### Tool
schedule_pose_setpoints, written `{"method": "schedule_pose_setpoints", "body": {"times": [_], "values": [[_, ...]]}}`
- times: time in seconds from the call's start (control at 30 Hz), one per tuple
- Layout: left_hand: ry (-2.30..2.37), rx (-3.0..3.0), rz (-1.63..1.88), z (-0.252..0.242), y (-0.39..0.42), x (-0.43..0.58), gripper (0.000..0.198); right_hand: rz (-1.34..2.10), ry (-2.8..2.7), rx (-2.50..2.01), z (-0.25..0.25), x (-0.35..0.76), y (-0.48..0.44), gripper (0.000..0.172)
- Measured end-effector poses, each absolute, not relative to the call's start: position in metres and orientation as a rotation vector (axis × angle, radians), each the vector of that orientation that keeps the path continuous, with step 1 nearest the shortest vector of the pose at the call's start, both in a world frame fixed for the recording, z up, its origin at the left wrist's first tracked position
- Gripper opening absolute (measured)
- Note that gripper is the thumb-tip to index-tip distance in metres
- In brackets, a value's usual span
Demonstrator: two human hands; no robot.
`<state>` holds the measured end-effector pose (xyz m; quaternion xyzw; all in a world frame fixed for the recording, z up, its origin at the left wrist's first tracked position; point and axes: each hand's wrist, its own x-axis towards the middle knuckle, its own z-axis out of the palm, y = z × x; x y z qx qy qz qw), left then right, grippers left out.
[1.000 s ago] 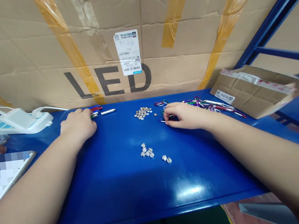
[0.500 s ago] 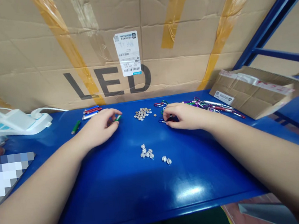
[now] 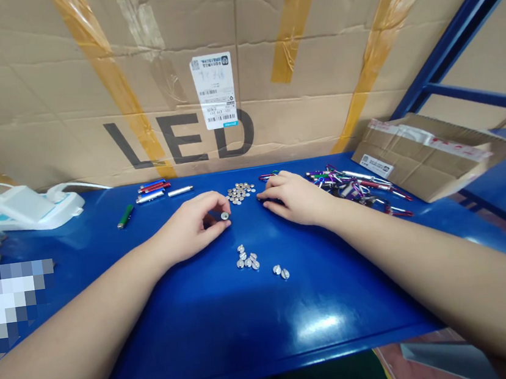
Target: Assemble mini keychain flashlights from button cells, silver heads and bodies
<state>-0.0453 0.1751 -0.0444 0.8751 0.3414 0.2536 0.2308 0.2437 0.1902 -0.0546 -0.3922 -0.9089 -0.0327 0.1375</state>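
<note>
Blue tabletop [image 3: 196, 325], keychains [image 3: 358, 189] beside right hand [image 3: 293, 200]

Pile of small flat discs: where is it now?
In the head view, the disc pile lies between the left hand and right hand, toward the far edge of the table, below the printed D.

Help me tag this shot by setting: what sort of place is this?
Likely a workshop or storeroom: a blue table bears a pile of small discs, and a taped carton marked LED stands behind.
</note>
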Motion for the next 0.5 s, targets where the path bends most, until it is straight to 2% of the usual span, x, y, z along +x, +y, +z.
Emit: {"method": "schedule_pose_setpoints", "body": {"times": [0.17, 0.37, 0.5], "values": [[0.903, 2.451, 0.666, -0.043, 0.173, -0.04, 0.009, -0.065, -2.668, -0.941, -0.049, 0.237, 0.187, 0.015], [0.885, 2.48, 0.656, -0.042, 0.17, -0.034, 0.012, 0.065, -2.703, -0.701, -0.047, 0.234, 0.184, 0.014], [0.884, 2.484, 0.663, -0.043, 0.17, -0.032, 0.016, 0.12, -2.466, -0.624, -0.045, 0.229, 0.176, 0.011]]}}
